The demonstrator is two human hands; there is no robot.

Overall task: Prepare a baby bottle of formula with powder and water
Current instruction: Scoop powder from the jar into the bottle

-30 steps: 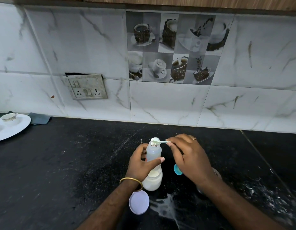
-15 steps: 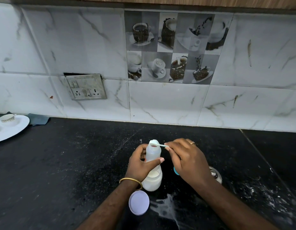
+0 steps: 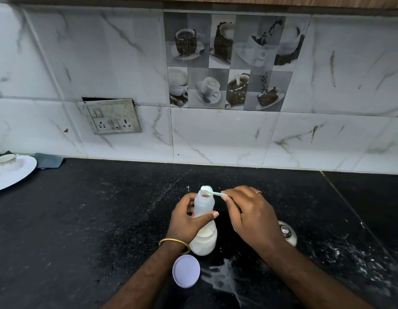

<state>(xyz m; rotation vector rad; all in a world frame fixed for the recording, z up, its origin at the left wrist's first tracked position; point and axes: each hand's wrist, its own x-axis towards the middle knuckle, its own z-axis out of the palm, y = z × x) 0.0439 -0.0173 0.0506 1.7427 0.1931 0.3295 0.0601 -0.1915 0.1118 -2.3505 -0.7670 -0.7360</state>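
A translucent baby bottle [image 3: 204,221] stands open on the black counter, with white liquid in its lower part. My left hand [image 3: 188,219] grips its middle. My right hand [image 3: 249,216] pinches the handle of a small pale scoop [image 3: 210,191], whose bowl is tipped over the far rim of the bottle's mouth. No powder shows in the scoop.
A round white lid [image 3: 186,271] lies in front of the bottle, beside a white spill [image 3: 222,278]. A steel container [image 3: 287,233] sits right of my right hand. A white plate [image 3: 17,175] with a small cup [image 3: 6,159] sits far left. Powder is scattered on the counter's right.
The scoop has turned from heaped and level over the mouth to tipped at its far rim. The blue object below my right hand is now hidden.
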